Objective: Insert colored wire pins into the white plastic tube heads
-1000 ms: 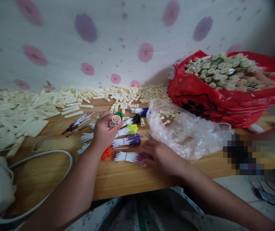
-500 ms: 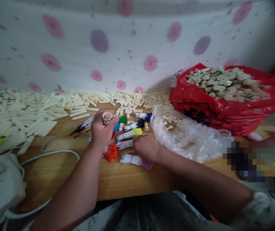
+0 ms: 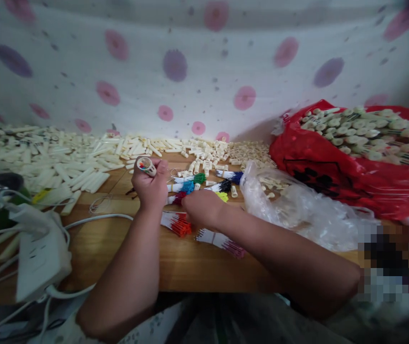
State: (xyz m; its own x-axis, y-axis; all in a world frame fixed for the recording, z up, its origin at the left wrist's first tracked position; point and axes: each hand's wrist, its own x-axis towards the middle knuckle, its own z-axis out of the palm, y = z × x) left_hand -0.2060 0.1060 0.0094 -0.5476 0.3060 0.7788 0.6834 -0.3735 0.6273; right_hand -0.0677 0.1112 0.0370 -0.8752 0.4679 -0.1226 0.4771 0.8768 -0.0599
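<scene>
My left hand [image 3: 150,184] is closed around a small cream tube [image 3: 146,166] with coloured tips showing in its open end. My right hand [image 3: 201,207] lies palm down on bundles of thin white sticks with coloured tips; its fingers are curled under and hidden. Around it lie an orange-tipped bundle [image 3: 176,223], a purple-tipped bundle [image 3: 222,242], a yellow-green one [image 3: 222,196], a blue one [image 3: 184,187], a green one [image 3: 197,178] and a black one [image 3: 222,185]. All rest on a wooden table [image 3: 125,248].
Many cream tubes [image 3: 64,162] cover the table's back left. Short cream caps [image 3: 222,153] lie at the back middle. A red bag [image 3: 336,162] of filled tubes sits right, a clear plastic bag [image 3: 297,210] in front. A white power strip [image 3: 39,253] with cables lies left.
My right hand slid left, from the purple-tipped bundle onto the bundles beside my left hand. My left hand lifted and tilted the tube. The camera view shifted left.
</scene>
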